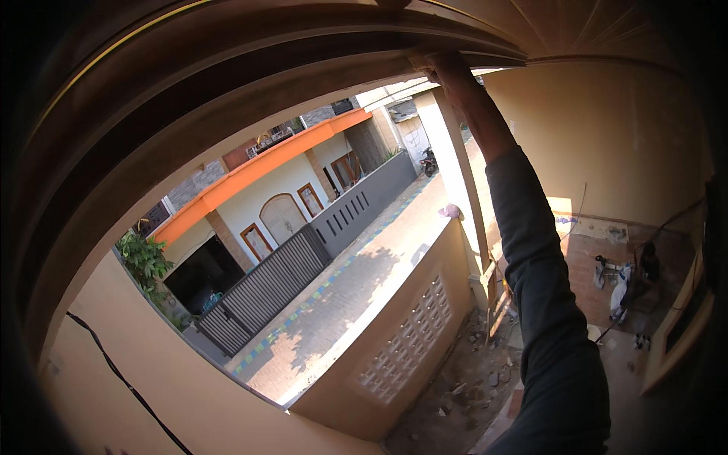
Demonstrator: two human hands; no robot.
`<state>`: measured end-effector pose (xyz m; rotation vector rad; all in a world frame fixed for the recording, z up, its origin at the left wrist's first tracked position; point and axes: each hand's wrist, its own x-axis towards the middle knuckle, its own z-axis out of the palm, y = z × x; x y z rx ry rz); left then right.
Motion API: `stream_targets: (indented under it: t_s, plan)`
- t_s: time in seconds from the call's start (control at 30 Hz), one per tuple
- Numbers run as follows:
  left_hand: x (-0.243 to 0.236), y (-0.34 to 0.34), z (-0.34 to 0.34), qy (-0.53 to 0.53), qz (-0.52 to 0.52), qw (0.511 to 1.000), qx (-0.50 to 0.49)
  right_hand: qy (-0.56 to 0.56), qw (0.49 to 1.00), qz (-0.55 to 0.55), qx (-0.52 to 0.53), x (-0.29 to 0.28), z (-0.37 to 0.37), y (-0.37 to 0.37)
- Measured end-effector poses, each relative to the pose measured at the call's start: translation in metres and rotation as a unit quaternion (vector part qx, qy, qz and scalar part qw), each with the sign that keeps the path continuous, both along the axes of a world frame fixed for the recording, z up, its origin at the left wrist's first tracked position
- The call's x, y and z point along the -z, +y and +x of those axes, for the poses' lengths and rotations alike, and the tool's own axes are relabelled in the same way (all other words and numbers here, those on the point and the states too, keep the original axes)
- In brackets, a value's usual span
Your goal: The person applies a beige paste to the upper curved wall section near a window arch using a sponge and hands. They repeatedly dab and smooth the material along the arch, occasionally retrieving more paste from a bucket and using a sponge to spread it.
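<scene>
My right arm, in a dark long sleeve, reaches up from the lower right. At the top, my right hand (441, 68) is raised against the lower edge of a stepped brown ceiling moulding (303, 64). Its fingers look closed on that edge, though shade hides their tips. The moulding curves overhead from the left side to the upper right, with a thin yellow line along its outer part. My left hand is out of sight.
Below stands a low wall (413, 334) with a vent-block panel and a pale cap (450, 211) on top, next to a pillar (453, 174). Rubble (462, 379) litters the ground inside. A black cable (125, 379) hangs at left. Bundled white material (620, 292) lies at lower right.
</scene>
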<state>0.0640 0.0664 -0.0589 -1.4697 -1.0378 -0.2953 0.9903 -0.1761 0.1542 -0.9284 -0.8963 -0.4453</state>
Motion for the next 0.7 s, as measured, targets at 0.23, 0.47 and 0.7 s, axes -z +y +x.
stream_targets:
  t_s: [0.23,0.47,0.7]
  plan:
    - [-0.007,-0.018,-0.002,0.012,0.003,1.000,-0.006,-0.081,0.980,-0.078,-0.161,0.032,-0.138,0.029]
    - [0.009,-0.011,-0.004,-0.010,0.003,0.999,-0.038,-0.191,0.905,-0.169,-0.341,0.217,-0.233,0.030]
    - [0.011,0.012,-0.023,0.011,-0.028,0.999,-0.025,0.148,0.889,-0.026,-0.433,0.276,-0.170,0.011]
